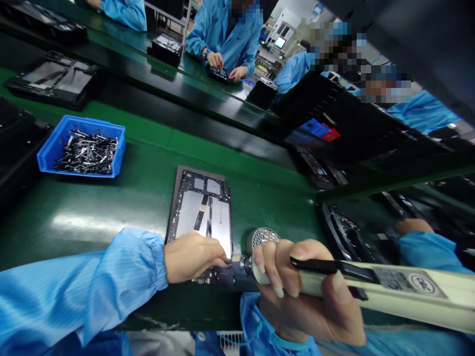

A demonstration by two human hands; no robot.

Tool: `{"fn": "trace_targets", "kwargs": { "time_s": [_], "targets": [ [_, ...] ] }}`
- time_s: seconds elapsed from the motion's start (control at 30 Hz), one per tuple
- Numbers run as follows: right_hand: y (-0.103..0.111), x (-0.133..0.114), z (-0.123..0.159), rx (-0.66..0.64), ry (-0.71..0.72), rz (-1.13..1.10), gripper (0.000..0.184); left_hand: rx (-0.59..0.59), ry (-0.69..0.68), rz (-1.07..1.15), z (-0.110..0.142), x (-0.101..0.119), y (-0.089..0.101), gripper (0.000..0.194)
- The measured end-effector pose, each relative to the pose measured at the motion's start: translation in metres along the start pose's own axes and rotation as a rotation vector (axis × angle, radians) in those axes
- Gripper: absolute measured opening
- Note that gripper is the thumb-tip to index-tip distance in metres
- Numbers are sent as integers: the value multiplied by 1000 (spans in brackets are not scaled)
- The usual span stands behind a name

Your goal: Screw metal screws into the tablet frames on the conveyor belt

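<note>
My right hand (308,287) is wrapped round a cream electric screwdriver (408,291), fingers near its black lever. The tool's metal nose points left at the lower right corner of an opened tablet (218,222), whose silver battery area and black ribbon cables face up. Over the tablet's lower part lies my left hand (196,257), thumb and fingertips pinched together close to the tool's tip. What those fingers hold, if anything, is hidden. Just behind my right hand sits a round dish (264,236) with small silver pieces, partly covered by the fingers.
A blue bin (120,148) of small black-and-silver parts stands left on the green bench (148,198). Black trays with tablet parts (55,79) lie beyond it. A dark shelf (371,183) borders the right. Across the line, a co-worker in blue (226,39) handles a device.
</note>
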State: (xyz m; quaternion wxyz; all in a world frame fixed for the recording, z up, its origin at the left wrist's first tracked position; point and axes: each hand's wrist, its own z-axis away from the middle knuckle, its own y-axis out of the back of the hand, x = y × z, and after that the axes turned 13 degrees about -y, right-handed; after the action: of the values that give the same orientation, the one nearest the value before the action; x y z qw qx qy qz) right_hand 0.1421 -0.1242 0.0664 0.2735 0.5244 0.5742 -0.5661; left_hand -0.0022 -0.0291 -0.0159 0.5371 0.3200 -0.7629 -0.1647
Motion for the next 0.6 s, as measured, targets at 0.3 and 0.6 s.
{"fn": "trace_targets", "kwargs": {
  "time_s": [0.3, 0.6],
  "targets": [
    [0, -1, 0, -61, -36, 16, 26, -92, 29, -99, -6, 9, 10, 24],
    [-3, 1, 1, -79, -111, 62, 23, -88, 28, -155, -3, 11, 31, 14]
  ]
}}
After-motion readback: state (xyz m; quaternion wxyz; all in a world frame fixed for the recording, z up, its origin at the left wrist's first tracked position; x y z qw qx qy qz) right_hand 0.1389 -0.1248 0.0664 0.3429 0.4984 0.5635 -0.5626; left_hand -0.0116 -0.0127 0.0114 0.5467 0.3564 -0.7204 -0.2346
